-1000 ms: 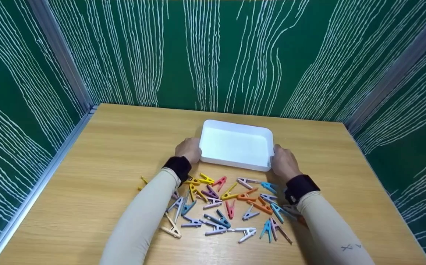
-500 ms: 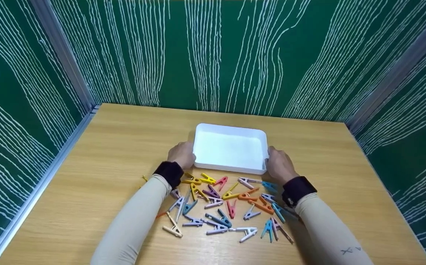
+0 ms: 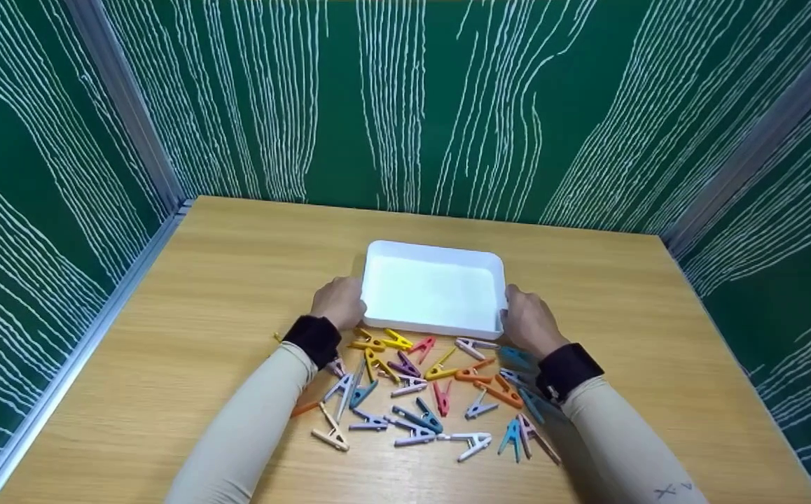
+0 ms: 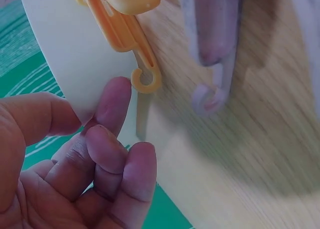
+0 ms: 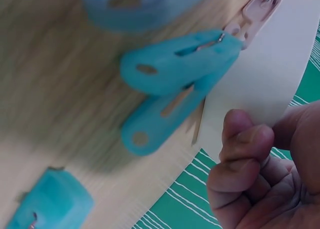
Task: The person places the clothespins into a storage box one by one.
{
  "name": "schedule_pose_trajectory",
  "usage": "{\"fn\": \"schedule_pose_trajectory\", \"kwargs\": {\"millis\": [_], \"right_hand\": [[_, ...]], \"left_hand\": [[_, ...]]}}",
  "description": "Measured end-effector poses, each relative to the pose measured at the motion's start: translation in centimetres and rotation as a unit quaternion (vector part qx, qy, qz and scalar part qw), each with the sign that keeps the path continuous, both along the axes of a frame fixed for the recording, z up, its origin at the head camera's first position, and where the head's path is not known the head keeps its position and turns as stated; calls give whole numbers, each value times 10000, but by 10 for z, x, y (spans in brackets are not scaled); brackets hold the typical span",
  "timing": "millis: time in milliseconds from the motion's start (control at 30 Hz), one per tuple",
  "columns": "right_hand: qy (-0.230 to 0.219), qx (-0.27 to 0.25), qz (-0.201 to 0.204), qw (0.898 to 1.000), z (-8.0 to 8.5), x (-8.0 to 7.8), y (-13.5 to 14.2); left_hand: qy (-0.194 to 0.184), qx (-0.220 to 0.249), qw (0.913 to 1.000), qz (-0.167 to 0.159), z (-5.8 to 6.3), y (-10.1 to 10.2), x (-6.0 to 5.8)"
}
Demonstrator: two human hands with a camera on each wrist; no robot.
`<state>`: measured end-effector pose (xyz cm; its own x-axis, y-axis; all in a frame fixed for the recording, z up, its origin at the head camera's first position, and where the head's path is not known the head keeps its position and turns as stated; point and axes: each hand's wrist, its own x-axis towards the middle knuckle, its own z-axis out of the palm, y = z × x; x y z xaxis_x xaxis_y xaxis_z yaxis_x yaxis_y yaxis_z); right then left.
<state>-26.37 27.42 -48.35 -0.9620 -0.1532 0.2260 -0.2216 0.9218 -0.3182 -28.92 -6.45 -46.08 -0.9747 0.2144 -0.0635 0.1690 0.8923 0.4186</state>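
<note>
A white rectangular tray [image 3: 433, 327] with bare insides lies at the middle of the wooden table. My left hand [image 3: 339, 302] pinches its left wall; in the left wrist view, thumb and finger close on the white wall [image 4: 60, 54]. Its right wall is pinched by my right hand [image 3: 530, 320], with curled fingers [image 5: 235, 174] below the edge in the right wrist view. Just in front of the tray lie many scattered plastic clothespins, among them a yellow clothespin [image 3: 398, 340], an orange clothespin [image 3: 500, 392] and a turquoise clothespin [image 5: 175, 74] near the right hand.
Behind the wooden table [image 3: 237, 238] stands a green wall [image 3: 335, 105] with white wavy lines. Grey metal posts [image 3: 132, 105] mark the corners. Some clothespins are partly covered by the forearms.
Both hands have drawn the tray toward me and somewhat to the left, so its front edge now comes close to the nearest clothespins. The clothespins look unmoved.
</note>
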Motion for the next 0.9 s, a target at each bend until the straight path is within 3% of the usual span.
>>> {"fn": "schedule_pose_trajectory", "kwargs": {"millis": [233,900], "right_hand": [[-89,131,27,9999,0,2,-2],[-160,-29,-82,9998,1,3,-1]], "left_hand": [[-105,44,9999,70,1,-1,6],[4,164,9998,57,-1,-4,6]]}}
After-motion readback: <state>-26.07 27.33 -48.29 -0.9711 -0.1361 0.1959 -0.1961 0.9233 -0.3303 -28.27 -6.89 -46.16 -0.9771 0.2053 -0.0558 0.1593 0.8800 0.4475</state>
